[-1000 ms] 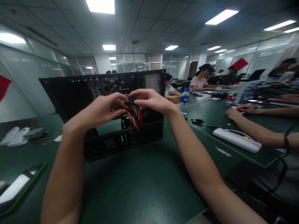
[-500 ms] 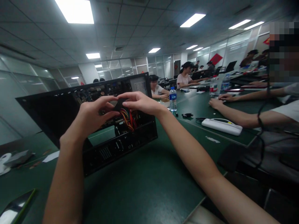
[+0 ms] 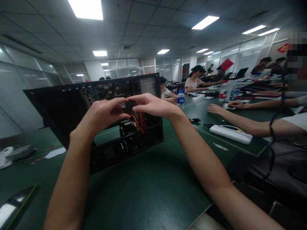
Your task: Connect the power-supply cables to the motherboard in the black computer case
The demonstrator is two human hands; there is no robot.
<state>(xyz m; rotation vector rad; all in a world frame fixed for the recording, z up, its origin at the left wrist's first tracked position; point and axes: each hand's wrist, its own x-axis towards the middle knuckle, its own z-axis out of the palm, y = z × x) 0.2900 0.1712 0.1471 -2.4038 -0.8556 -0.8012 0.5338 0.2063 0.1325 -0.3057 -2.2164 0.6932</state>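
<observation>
At the centre of the frame we see both hands in front of the black computer case, which stands on the green table, filling the middle left, its open side facing us. Our left hand is curled with a gap between thumb and fingers, and our right hand is bent in from the other side with its thumb close to its fingers; we cannot tell whether either grips anything, since the fingers hide what lies between them. A bundle of coloured cables hangs just below the right hand's fingers. The main risk, we judge, is a pull on these wires rather than on a connector, which could strain them or work a contact loose. As the fingertips cover their own work, a plug could be forced crooked or a thin wire pinched unseen. Neither hand visibly steadies the frame of the case, so a hard push or tug could rock or slide it. If it slid right, it might knock the blue-capped bottle right of centre, and a spill near open electronics would be harmful. A wrist might also scrape the metal edges of the opening.
</observation>
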